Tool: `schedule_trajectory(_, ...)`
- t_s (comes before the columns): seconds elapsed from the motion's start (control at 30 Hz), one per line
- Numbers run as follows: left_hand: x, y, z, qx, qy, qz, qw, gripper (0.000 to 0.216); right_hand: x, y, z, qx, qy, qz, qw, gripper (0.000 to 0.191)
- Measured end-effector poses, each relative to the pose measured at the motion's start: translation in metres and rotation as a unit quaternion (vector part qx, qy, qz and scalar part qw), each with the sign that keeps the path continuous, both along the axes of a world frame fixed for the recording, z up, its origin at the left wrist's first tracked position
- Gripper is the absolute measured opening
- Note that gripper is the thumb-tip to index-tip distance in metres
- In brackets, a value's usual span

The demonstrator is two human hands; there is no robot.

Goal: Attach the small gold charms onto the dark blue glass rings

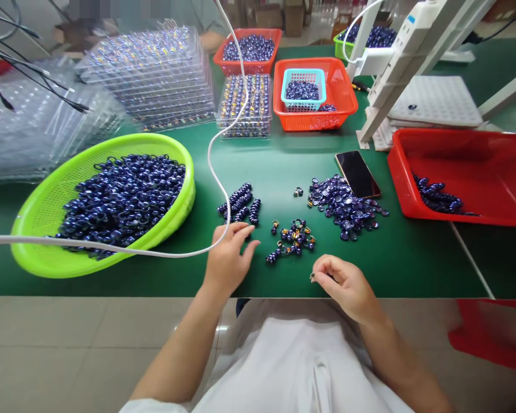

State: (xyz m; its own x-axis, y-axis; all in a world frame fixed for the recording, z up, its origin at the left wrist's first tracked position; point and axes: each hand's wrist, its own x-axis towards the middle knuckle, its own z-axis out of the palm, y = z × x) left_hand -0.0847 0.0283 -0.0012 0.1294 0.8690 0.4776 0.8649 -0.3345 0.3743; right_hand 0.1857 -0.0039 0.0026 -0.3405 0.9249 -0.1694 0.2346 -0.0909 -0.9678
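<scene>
My left hand point(229, 255) is at the near edge of a small group of dark blue, ridged, glossy pieces point(241, 199). Its thumb is spread from the fingers; whether the fingertips touch a piece is hard to see. Near the table's front edge, my right hand point(346, 287) is closed in a pinch on a small shiny part point(313, 277), mostly covered by the fingers. Between the hands lies a loose cluster of blue-and-gold parts point(298, 236). Beyond my right hand spreads a pile of small, round, dark blue caps point(346, 203).
A green basket point(189, 189) of dark blue pieces stands left, with a white cable point(212, 155) crossing it. A phone point(358, 174) touches the cap pile. Red trays point(490, 178) sit right and behind. Stacked clear trays point(155, 80) and another person's arm point(210, 40) are at the back.
</scene>
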Motion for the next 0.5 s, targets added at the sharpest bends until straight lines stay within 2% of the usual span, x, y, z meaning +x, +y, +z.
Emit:
schedule_trajectory(0.1, -0.021, 0.012, -0.005, -0.047, 0.076, 0.013, 0.996, 0.015, -0.001, 0.000, -0.001, -0.003, -0.005, -0.009, 1.000, 0.014)
schedule_trajectory(0.2, -0.026, 0.016, -0.008, -0.063, 0.098, -0.001, 0.993, 0.012, -0.003, 0.000, -0.002, -0.001, -0.009, -0.013, 1.000, 0.013)
schedule_trajectory(0.5, -0.018, 0.012, -0.008, -0.013, 0.038, 0.014, 0.999, 0.011, -0.002, -0.002, -0.002, 0.015, -0.009, -0.015, 1.000, 0.014)
